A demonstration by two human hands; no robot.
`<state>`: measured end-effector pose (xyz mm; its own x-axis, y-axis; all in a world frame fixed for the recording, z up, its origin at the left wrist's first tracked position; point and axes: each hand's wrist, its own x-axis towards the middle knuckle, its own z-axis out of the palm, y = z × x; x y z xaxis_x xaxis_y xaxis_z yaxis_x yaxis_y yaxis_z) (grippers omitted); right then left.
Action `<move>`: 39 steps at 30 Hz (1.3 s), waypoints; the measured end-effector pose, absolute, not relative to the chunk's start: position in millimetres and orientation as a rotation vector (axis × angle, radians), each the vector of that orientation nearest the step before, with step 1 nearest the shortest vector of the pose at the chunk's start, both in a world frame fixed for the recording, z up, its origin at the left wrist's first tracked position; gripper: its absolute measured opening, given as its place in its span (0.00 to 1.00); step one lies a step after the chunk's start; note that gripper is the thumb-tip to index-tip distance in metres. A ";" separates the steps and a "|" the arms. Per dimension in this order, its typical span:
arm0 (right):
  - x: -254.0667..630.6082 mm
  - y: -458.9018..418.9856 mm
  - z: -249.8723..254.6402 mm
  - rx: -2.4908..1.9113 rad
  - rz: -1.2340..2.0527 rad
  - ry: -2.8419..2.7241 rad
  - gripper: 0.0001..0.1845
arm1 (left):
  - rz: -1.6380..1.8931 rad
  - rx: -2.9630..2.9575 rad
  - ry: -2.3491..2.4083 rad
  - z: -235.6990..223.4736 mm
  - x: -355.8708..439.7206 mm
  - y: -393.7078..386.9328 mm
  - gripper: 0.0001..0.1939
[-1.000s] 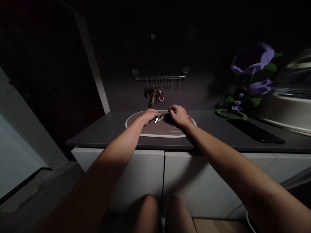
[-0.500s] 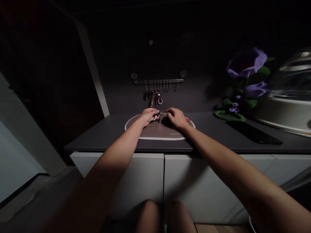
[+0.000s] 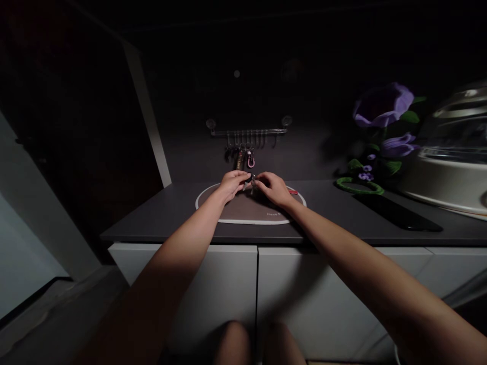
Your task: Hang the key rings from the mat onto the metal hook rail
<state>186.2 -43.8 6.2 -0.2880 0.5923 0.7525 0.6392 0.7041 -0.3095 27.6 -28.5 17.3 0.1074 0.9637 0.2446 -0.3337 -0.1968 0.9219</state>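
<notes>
Keys (image 3: 249, 178) pinched by left hand (image 3: 230, 184), right hand (image 3: 276, 189) close (its grip unclear), over mat (image 3: 238, 210), counter (image 3: 152, 210) reaching beyond its pale rim (image 3: 247, 222)

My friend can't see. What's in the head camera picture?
A person's left hand holds what look like keys, the right hand touching or close beside them, over a brown mat on a dark counter. Behind, small things hang from a clear rail; purple flowers stand at the right.

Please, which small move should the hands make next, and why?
Perhaps pinch the keys with the right hand: its fingertips are close beside them, contact unclear, while the left hand holds the bunch by its black part, which should keep it steady.
</notes>
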 end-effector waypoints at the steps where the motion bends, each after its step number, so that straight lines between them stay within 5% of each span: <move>1: 186.6 -43.3 6.2 -0.938 -0.073 -1.979 0.11 | 1.387 1.194 0.749 17.2 27.7 -28.5 0.06; 27: 190.8 -34.2 6.2 -0.935 0.005 -1.875 0.10 | 1.174 1.436 0.955 14.5 28.0 -32.9 0.04; 39: 191.0 -34.6 7.0 -0.934 0.098 -1.846 0.13 | 1.370 1.733 0.797 15.2 31.4 -31.6 0.05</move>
<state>191.0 -34.6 7.0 -0.1785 0.6363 0.7505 0.5534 0.6956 -0.4581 31.4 -31.6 15.2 0.2254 0.8416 0.4908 0.0105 -0.5058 0.8626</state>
